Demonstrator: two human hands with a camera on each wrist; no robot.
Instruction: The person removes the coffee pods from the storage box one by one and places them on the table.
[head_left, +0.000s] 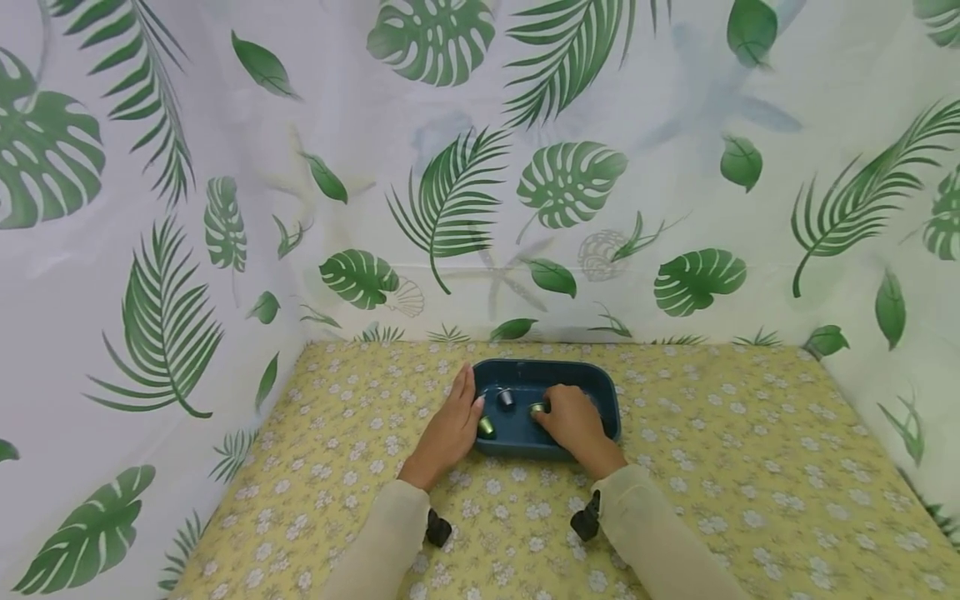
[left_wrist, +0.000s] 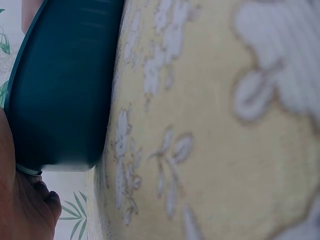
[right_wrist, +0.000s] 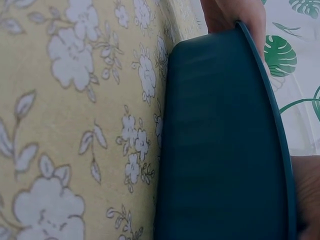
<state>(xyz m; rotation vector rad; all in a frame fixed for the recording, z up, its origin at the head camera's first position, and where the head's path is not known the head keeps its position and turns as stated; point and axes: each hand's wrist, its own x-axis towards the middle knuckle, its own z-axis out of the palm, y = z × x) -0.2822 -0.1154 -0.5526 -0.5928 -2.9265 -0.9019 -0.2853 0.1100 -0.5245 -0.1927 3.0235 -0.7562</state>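
Note:
A dark blue rectangular tray [head_left: 525, 451] with raised walls sits on the table; its outer wall [left_wrist: 65, 90] fills part of the left wrist view. My left hand [head_left: 452, 425] holds the tray's left end, thumb inside the rim and fingers outside. Inside the tray, my right hand [head_left: 573, 419] pinches a yellow-green coffee capsule [head_left: 537, 410] between thumb and fingers. A silver coffee capsule [head_left: 506, 399] lies toward the back left of the tray, and a green coffee capsule [head_left: 487, 427] lies at its front left, beside my left thumb. In the right wrist view the tray wall [right_wrist: 220, 135] hides the capsules.
A yellow cloth with white flowers [head_left: 337, 500] covers the table. White curtains with green leaves [head_left: 637, 233] stand behind and along both sides. Black wrist straps with cameras [head_left: 438, 528] sit at both sleeves, just in front of the tray.

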